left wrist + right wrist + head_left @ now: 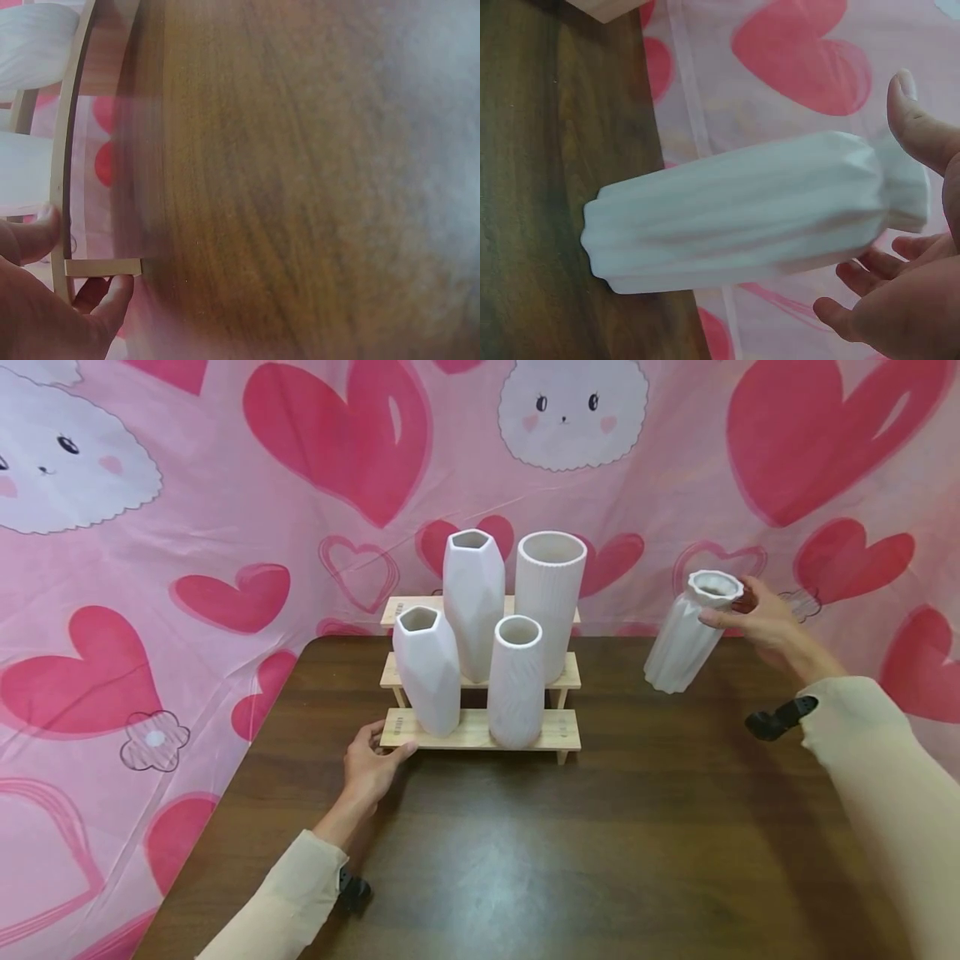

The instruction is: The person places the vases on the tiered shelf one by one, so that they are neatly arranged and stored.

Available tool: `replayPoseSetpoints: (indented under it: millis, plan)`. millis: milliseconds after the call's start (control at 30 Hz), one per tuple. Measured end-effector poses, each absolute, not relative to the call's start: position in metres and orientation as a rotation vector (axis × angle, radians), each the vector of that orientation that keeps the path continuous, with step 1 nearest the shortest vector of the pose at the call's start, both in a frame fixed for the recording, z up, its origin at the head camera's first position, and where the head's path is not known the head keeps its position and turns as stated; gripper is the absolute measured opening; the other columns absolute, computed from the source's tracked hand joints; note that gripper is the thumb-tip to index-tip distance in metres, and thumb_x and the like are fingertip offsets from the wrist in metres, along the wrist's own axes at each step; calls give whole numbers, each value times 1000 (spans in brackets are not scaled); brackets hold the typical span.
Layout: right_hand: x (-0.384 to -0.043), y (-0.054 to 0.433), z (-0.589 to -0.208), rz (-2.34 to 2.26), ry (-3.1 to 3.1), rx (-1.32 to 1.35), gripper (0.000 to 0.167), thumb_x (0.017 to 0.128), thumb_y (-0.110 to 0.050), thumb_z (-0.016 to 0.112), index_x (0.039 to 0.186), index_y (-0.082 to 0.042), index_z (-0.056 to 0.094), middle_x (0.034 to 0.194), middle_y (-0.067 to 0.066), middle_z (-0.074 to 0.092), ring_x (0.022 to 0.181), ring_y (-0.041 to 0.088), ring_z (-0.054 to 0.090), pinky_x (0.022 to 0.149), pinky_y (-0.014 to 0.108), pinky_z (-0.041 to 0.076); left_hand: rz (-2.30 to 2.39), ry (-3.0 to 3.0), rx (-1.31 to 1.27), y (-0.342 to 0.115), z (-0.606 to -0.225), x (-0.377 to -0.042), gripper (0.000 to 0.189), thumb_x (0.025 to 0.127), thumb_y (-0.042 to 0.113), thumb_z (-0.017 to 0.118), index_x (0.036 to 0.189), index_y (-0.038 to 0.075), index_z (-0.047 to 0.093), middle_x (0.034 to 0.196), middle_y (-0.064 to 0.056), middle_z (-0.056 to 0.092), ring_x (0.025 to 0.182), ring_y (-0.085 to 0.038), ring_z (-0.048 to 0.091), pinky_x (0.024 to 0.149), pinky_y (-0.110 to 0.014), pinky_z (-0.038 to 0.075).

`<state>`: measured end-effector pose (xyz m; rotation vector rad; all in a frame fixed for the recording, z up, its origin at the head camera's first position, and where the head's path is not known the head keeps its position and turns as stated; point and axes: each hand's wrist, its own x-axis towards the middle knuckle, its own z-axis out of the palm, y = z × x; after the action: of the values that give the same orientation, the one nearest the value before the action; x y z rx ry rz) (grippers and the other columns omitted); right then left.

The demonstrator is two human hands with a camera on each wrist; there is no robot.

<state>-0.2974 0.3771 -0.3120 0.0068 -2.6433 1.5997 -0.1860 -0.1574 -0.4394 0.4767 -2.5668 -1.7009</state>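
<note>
My left hand (pixel 371 768) grips the left end of the lowest step of a three-tier wooden stand (pixel 472 727). In the left wrist view its thumb lies along the step's edge and its fingers touch the stand's leg (pixel 105 268). Off to the right, my right hand (pixel 768 622) holds a white fluted vase (pixel 686 639) by its scalloped neck. That vase leans, its mouth toward the hand and its base low over the table. In the right wrist view the thumb is on one side of the neck, the fingers (pixel 862 277) on the other.
On the lowest step stand a faceted white vase (pixel 427 668) and a short round vase (pixel 516 685). Behind them are a taller faceted vase (pixel 474 602) and a ribbed cylinder vase (pixel 551 585). A pink heart-patterned cloth (pixel 480 485) hangs behind the dark wooden table (pixel 600 843).
</note>
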Motion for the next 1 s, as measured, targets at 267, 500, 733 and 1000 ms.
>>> replayPoseSetpoints:
  millis: [267,500,733,1000]
  plan:
    - [-302,368,-317,1519,-2638,-60,68,87,-32,71,141,-10,35,113,-13,47,99,6,45,73,12,42,-1684,-2575,469,-157,-439,-185,64,85,19,75,140,7,44,126,-14,54,110,-29,52,87,-39,44]
    - [-304,363,-314,1584,-2509,-135,44,85,-30,74,118,-15,48,96,-17,52,80,-2,53,65,15,48,-1685,-2575,464,-157,-437,-185,63,86,18,75,140,7,43,127,-15,53,112,-30,52,90,-41,45]
    - [-303,363,-318,1675,-2388,-136,38,85,-22,74,110,-20,45,100,-11,50,79,-2,52,63,14,48,-1678,-2585,459,-157,-436,-183,65,85,20,75,140,7,43,126,-15,54,112,-30,52,89,-41,45]
    - [-301,365,-318,1719,-2348,-160,40,83,-22,76,112,-17,48,97,-10,53,76,1,53,61,16,50,-1674,-2585,451,-157,-435,-182,65,85,19,75,140,7,43,126,-15,55,113,-30,52,89,-41,44]
